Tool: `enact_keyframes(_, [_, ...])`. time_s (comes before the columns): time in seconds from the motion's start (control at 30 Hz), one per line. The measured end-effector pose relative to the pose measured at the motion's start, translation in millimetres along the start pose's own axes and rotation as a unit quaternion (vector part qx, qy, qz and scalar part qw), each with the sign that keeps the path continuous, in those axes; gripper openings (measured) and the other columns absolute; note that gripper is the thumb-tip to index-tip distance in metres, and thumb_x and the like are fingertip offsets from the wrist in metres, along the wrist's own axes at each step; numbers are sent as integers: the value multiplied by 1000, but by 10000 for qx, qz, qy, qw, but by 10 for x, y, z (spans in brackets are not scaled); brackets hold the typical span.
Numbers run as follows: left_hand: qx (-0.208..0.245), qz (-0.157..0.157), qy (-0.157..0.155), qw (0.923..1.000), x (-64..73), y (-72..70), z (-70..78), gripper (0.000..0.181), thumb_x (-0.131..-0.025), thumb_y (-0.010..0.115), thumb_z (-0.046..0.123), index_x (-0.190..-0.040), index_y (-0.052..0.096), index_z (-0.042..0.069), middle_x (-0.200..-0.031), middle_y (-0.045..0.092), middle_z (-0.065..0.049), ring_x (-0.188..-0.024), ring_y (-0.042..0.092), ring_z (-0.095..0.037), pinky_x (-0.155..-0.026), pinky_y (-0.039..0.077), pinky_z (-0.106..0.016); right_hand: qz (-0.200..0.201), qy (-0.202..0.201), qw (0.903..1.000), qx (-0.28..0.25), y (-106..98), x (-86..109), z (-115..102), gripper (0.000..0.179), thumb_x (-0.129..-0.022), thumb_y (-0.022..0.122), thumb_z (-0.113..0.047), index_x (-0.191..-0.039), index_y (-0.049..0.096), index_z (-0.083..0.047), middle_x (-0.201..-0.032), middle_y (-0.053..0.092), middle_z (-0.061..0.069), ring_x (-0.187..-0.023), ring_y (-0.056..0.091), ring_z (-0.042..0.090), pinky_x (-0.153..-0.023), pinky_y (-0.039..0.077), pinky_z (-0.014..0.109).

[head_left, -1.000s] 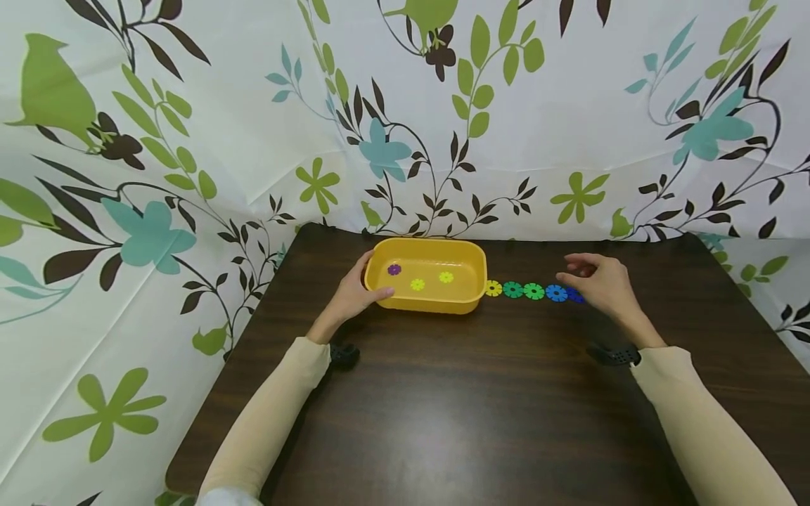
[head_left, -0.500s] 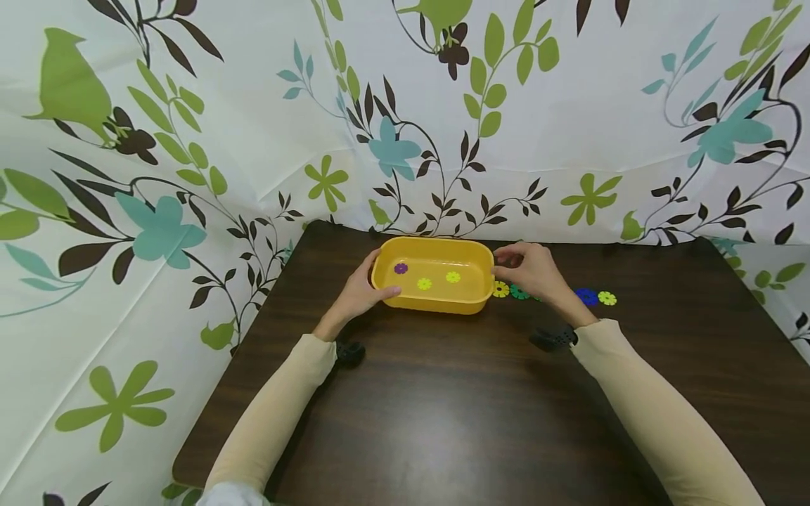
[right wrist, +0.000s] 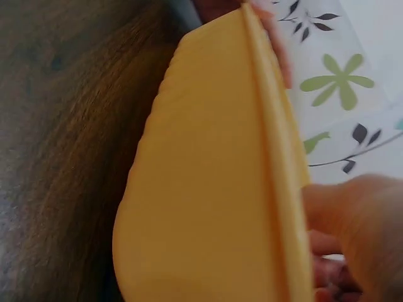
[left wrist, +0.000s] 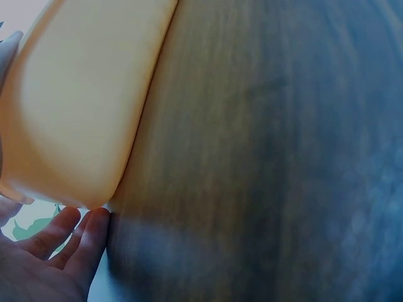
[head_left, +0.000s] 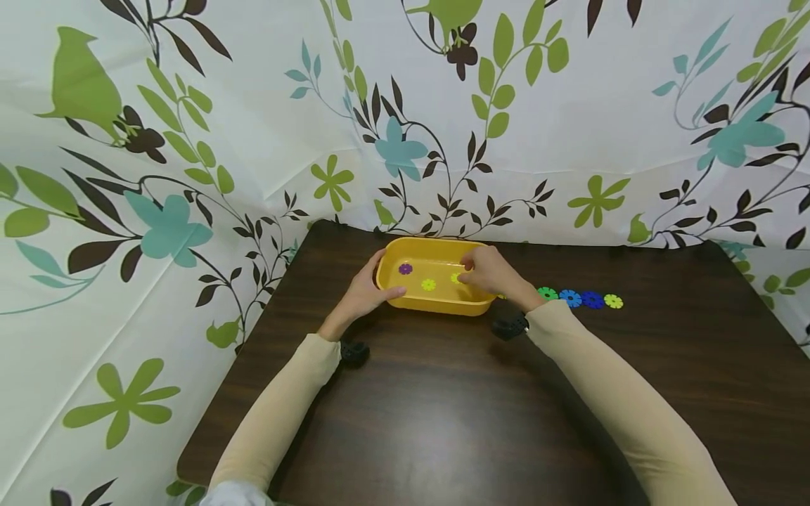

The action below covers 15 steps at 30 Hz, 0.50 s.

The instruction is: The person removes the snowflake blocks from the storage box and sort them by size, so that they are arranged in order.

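A yellow plastic tub [head_left: 436, 306] stands on the table. My left hand [head_left: 365, 288] grips its left end, thumb over the front rim; the left wrist view shows fingertips [left wrist: 94, 223] against the tub's end. Inside lie a purple flower-shaped disc [head_left: 405, 268] and a yellow-green one [head_left: 428, 284]. My right hand [head_left: 493, 270] reaches over the right rim, thumb and forefinger apart beside another yellow-green disc [head_left: 455, 278]. In the right wrist view the tub wall hides its fingertips.
Right of the tub runs a row of discs: green [head_left: 547, 294], light blue [head_left: 571, 298], dark blue [head_left: 592, 300] and yellow-green [head_left: 613, 301]. My right wrist covers the row's left part. A patterned cloth [head_left: 525, 169] hangs behind the dark wooden table [head_left: 405, 407].
My right hand has let go of a yellow-green disc at the row's right end and moved left into the tub. The left hand keeps its grip on the tub.
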<state>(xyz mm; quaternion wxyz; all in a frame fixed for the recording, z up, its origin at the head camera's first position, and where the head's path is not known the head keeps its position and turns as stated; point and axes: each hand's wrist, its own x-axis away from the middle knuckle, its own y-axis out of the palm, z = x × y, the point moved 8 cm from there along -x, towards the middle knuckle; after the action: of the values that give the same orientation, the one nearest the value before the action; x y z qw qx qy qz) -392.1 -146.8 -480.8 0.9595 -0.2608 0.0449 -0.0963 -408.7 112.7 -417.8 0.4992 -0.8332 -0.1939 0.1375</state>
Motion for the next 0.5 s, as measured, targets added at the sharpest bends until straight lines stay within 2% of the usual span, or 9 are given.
enact_keyframes(0.07, [0,-10,4,10000,1,2,2,107,-92,87,37,-175,21,20,-176,37,-15,-154,47,-38,-130,40,-58,-225,119,9995,191,74,-66,-8,31,-94,75,-11,-69,57,-6,-63,47,1,-62,43,15,-62,38,30])
enact_keyframes(0.13, [17,-11,4,10000,4,1,1,107,-92,87,37,-175,22,20,-176,38,-15,-154,48,-38,-129,41,-57,-512,353,9976,315,152,-120,10,44,-93,73,-7,-64,41,-12,-62,28,-3,-59,26,13,-59,25,28])
enact_keyframes(0.17, [26,-10,2,10000,7,1,1,107,-92,87,37,-175,22,20,-176,38,-15,-153,48,-38,-129,41,-57,-635,467,9961,402,187,-143,21,45,-93,72,-6,-63,38,-14,-62,24,-3,-58,24,12,-58,23,26])
enact_keyframes(0.27, [33,-7,-3,10000,10,1,0,107,-92,88,37,-175,22,21,-175,38,-15,-152,49,-37,-128,43,-57,-872,820,9912,570,258,-193,58,38,-93,71,-4,-67,43,-12,-63,27,-3,-58,28,13,-57,26,25])
enact_keyframes(0.37, [27,-24,-7,10000,5,7,-6,107,-92,88,36,-175,22,21,-175,38,-14,-151,50,-37,-127,45,-57,-996,1036,9872,692,307,-238,92,27,-95,73,-8,-75,54,-7,-65,37,0,-61,40,16,-59,33,26])
enact_keyframes(0.5, [38,-42,-18,10000,7,5,0,108,-92,88,36,-175,21,21,-176,38,-15,-149,51,-37,-126,46,-57,-1042,1111,9862,652,342,-271,110,32,-97,77,-12,-73,56,-7,-62,38,-1,-60,42,15,-57,33,24])
